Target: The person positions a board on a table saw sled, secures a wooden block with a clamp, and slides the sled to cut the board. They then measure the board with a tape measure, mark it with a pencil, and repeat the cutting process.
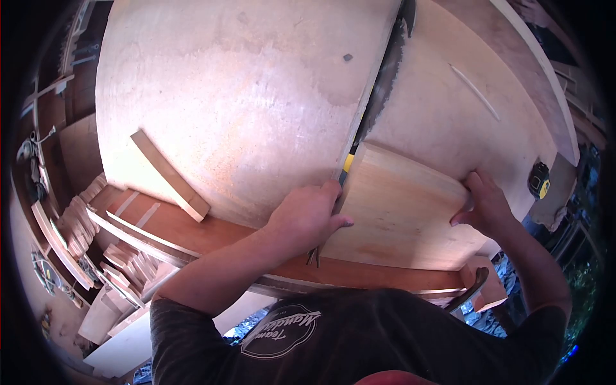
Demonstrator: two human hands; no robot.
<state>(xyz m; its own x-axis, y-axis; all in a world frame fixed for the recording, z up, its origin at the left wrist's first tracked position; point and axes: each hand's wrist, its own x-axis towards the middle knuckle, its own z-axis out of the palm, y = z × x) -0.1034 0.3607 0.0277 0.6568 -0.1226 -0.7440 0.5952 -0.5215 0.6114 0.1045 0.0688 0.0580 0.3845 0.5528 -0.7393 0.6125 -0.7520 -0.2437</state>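
Note:
A pale wooden board (pixel 401 215) lies over the lower right of the large worktop (pixel 244 77). My left hand (pixel 305 208) is closed beside the board's left edge, at the long dark slot, its thumb pointing toward the board. A narrow grey and black item with a yellow part (pixel 348 163) runs under its fingers; what it is cannot be made out. Thin dark strips (pixel 313 257) stick out below that hand. At the board's far right corner, my right hand (pixel 484 204) grips the edge, thumb and fingers bent around it.
A dark toothed blade (pixel 385 80) stands in the slot ahead. A wooden strip (pixel 170 176) lies at left, a thin pale stick (pixel 475 92) at upper right, and a black and yellow tape measure (pixel 539 180) at right. Wood offcuts (pixel 131 273) are piled at lower left.

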